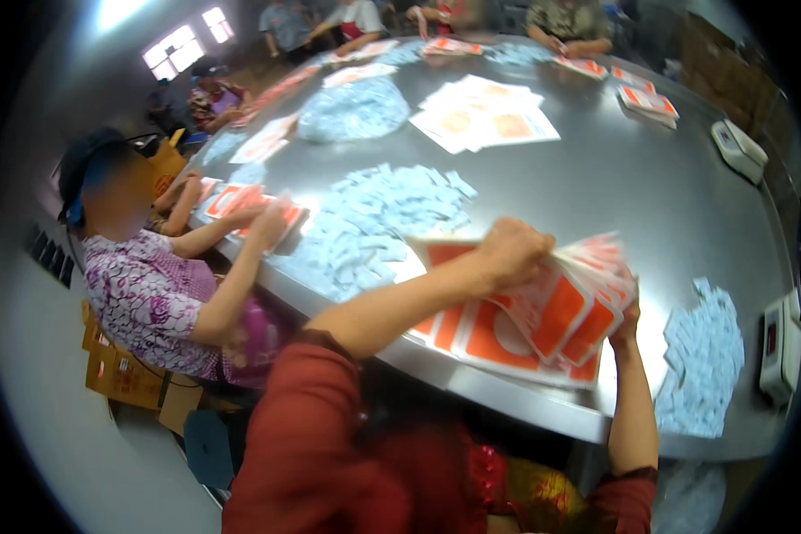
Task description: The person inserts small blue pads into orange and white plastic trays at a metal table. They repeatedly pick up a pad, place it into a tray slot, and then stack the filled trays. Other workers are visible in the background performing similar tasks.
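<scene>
A fanned bunch of flat orange-and-white printed bags (565,311) is held up between my two hands, slightly blurred by motion. My left hand (516,254) is closed at the bunch's upper left edge. On the right side, my right hand (630,311) grips the same bunch, its fingers partly hidden behind the bags. Under them a stack of similar orange-and-white bags (494,343) lies at the near edge of the metal table. A loose heap of small light-blue packets (374,222) spreads to the left, and another blue packet heap (705,356) lies to the right.
Two white scales (781,347) stand along the table's right side. Farther back lie pale printed sheets (485,116) and a clear plastic bag of blue packets (351,109). A co-worker (151,267) close on my left handles similar bags; other people work around the far edge.
</scene>
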Tool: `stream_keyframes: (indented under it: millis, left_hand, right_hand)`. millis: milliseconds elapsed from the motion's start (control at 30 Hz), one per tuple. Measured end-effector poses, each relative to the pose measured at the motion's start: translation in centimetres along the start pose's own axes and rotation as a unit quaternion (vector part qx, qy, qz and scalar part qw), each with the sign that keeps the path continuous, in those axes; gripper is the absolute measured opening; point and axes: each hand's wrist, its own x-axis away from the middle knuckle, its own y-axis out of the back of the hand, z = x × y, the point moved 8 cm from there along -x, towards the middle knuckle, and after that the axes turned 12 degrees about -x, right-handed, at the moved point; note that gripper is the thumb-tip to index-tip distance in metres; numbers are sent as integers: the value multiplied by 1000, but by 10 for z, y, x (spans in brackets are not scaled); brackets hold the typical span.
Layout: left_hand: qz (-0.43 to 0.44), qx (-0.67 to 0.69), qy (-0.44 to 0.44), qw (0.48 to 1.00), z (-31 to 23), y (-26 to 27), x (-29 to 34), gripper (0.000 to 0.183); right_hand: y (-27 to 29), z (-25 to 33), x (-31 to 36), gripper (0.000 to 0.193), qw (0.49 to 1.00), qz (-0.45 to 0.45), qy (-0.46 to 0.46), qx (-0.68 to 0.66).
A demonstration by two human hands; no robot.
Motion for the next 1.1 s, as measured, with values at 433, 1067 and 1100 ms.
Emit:
stream_keyframes:
  millis: [433, 1067, 1100]
  left_hand:
    - [108, 21, 38, 993, 7, -17, -1, 12]
    - [71, 38, 72, 994, 76, -3, -86, 27]
    - [47, 38, 62, 996, 79, -1, -91, 29]
  right_hand:
    - [-63, 42, 9, 127, 975, -4, 60, 212]
    - [-71, 88, -88, 120, 955, 16, 114, 275]
    - [-68, 89, -96, 120, 943, 18, 130, 305]
